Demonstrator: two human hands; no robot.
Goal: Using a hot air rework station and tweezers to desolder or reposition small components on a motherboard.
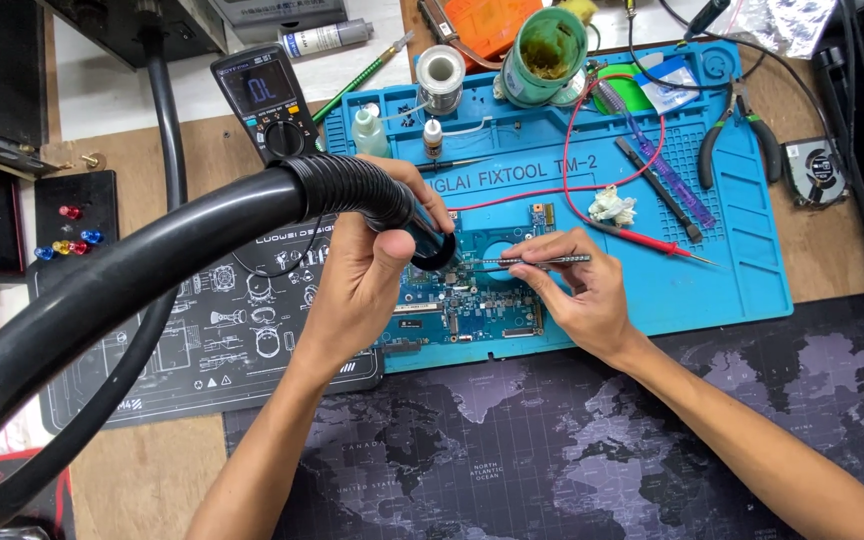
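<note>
The circuit board point(462, 305) lies flat on the blue work mat point(742, 270), near the mat's front left corner, and both hands meet over it. The left hand point(367, 275) has its grip clenched around the ribbed end of a black hose point(202, 240), thumb on the near side and fingers curled over the top, so the hose's round mouth hangs just above the board's upper left part. The hose is smooth, glossy rubber along its long sweep and turns corrugated where the hand takes it. The right hand point(577, 295) pinches a thin metal tool point(537, 261), dark and slim as tweezers or a probe, between thumb and fingertips; its tip points left and rests on the board just beside the hose mouth.

The board is teal, flat, and crowded with small grey chips and connectors. The mat looks like soft silicone, with moulded trays along its far edge. Beyond the board on the mat, a red lead point(652, 240) curls across; farther back stand a spool of solder point(441, 75) and a green tin point(549, 55). Pliers point(742, 130) lie at the mat's far right. Left of the mat sits a black multimeter point(262, 100), and the surface in front of it is covered by a dark map-printed pad point(552, 450).
</note>
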